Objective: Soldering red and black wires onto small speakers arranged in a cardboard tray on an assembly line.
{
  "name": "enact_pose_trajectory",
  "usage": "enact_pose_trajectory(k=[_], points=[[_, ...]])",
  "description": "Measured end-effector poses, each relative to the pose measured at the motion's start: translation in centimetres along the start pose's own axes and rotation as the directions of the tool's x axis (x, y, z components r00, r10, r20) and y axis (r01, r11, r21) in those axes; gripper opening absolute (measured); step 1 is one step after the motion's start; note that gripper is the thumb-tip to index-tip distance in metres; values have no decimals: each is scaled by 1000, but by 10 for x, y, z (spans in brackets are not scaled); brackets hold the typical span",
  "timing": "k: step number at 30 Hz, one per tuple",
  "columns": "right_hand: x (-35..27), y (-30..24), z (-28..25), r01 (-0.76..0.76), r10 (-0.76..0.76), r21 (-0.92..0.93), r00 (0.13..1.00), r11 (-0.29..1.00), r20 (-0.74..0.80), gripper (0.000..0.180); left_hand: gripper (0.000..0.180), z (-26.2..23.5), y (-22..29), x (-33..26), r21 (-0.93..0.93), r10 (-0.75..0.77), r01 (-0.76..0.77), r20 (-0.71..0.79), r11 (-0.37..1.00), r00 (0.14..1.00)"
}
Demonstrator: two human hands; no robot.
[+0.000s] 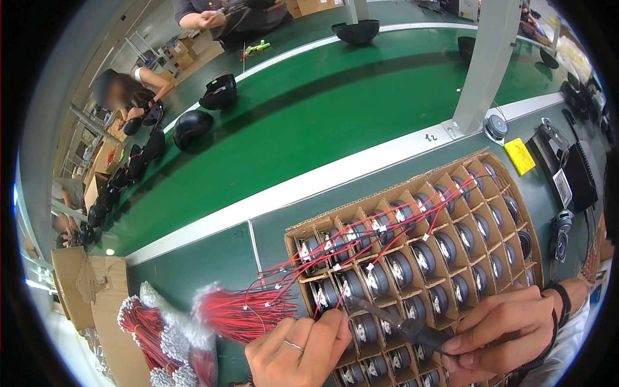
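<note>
My left hand (296, 351), with a ring on one finger, pinches a thin red wire (342, 297) at the near left part of a divided cardboard box (298, 230). My right hand (506, 329) is wrapped round the black handle of a soldering iron (422, 334). The iron's metal tip points left, close to the terminals of a small round speaker (325, 295) beside my left fingertips; whether it touches cannot be made out. Many such speakers stand on edge in the box's cells. Red and black wires with white connectors (380, 228) lie across the far rows.
Bundles of red wires (248, 311) lie left of the box, by an open carton (106, 290). A green conveyor (309, 129) carries black shells (192, 129) beyond a metal post (487, 71). A yellow sponge (520, 156) and a loose speaker (495, 128) sit at right. Other people work across the belt.
</note>
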State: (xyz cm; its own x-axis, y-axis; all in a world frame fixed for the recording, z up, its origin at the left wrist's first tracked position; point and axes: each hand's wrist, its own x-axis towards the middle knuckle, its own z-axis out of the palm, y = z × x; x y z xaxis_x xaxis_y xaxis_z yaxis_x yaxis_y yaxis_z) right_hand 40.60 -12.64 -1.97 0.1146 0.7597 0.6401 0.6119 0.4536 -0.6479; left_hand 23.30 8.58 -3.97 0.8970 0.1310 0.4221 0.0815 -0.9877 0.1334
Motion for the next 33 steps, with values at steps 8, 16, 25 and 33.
enact_pose_trajectory(k=[8,16,25,33], points=[[-1,0,-1,1,-1,16,1000,1000,25,20,22,1,0,3,-14,15,-15,-12,1000,1000],[-5,1,-3,-36,32,74,999,997,44,21,21,-5,5,6,-64,1,-2,-19,998,1000],[-3,1,-7,-36,32,55,997,998,68,21,22,1,1,4,-21,16,-16,-16,1000,1000],[-2,0,-2,-50,50,24,999,998,7,25,18,8,-4,-1,36,31,-28,-79,999,996]])
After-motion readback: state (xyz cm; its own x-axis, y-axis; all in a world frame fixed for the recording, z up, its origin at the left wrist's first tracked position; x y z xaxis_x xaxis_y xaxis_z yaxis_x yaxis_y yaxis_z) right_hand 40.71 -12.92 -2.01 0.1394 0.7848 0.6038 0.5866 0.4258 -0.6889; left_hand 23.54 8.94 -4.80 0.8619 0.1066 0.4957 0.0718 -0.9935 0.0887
